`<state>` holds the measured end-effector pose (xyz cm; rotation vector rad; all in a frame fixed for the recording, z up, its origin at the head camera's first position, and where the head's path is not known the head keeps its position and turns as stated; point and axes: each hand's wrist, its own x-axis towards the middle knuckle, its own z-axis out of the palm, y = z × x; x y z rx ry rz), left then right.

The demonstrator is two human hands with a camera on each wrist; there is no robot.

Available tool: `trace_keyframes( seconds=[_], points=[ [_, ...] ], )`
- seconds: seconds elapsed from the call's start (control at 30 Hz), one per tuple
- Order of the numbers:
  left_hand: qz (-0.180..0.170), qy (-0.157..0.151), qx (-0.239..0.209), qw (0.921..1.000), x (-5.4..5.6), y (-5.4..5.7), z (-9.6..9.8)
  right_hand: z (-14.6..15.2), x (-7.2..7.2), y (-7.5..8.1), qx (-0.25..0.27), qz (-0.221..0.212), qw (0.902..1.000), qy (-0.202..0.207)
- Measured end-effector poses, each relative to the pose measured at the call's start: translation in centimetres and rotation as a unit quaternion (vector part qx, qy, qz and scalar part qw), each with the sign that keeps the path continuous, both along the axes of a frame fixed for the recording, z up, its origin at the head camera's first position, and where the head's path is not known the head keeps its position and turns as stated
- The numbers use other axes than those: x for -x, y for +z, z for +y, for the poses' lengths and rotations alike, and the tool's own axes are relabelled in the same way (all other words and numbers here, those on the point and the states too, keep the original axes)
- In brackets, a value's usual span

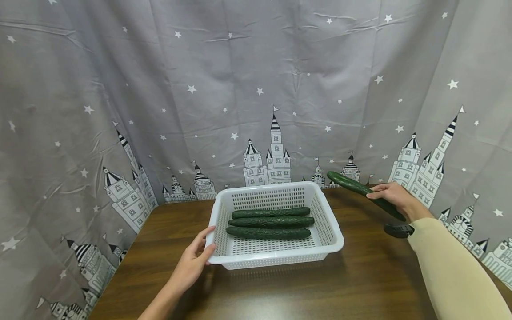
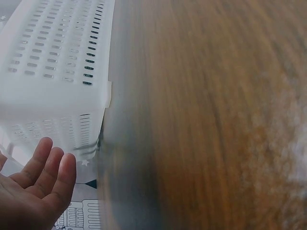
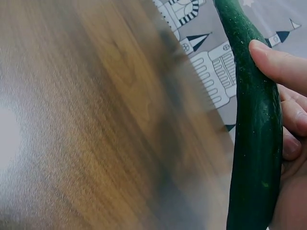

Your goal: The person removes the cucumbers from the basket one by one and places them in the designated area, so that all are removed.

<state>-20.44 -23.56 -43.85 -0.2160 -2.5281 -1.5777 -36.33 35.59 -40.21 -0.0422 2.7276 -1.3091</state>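
A white perforated plastic basket (image 1: 276,259) sits on the wooden table, with three dark green cucumbers (image 1: 272,222) lying side by side in it. My left hand (image 1: 192,262) is at the basket's left end, thumb and index finger touching the rim. In the left wrist view its other fingers (image 2: 61,184) are loosely extended near the outer wall. Off to the right, my right hand (image 1: 394,198) grips another cucumber (image 1: 349,183) around its middle, holding it up at a slant. The right wrist view shows the thumb (image 3: 278,64) against this cucumber's side.
The brown wooden table (image 1: 260,295) reflects light near its front. Behind and beside it hangs a grey curtain (image 1: 256,66) printed with stars and castles. A black strap piece (image 1: 398,230) is at the right wrist, below a pale sleeve (image 1: 452,266).
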Motion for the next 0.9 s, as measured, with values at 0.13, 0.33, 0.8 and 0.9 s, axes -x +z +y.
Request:
trace_keyframes(
  seconds=[0.13,0.33,0.8,0.9],
  points=[
    [0.004,-0.001,0.000,1.0000,0.0,0.0,-0.1,0.5,-0.2,-0.6,0.014,0.006,0.9998,-0.014],
    [0.002,-0.001,-0.003,1.0000,0.0,-0.1,-0.1,1.4,-0.5,-1.2,0.040,-0.010,0.9990,-0.019],
    [0.004,-0.003,-0.007,1.0000,0.4,-0.1,-0.2,3.5,-1.8,-2.6,0.000,-0.010,0.9982,-0.059],
    [0.005,-0.004,-0.008,0.9999,0.5,-0.1,-0.2,4.0,-1.9,-2.7,-0.006,-0.002,0.9978,-0.066]
  ],
)
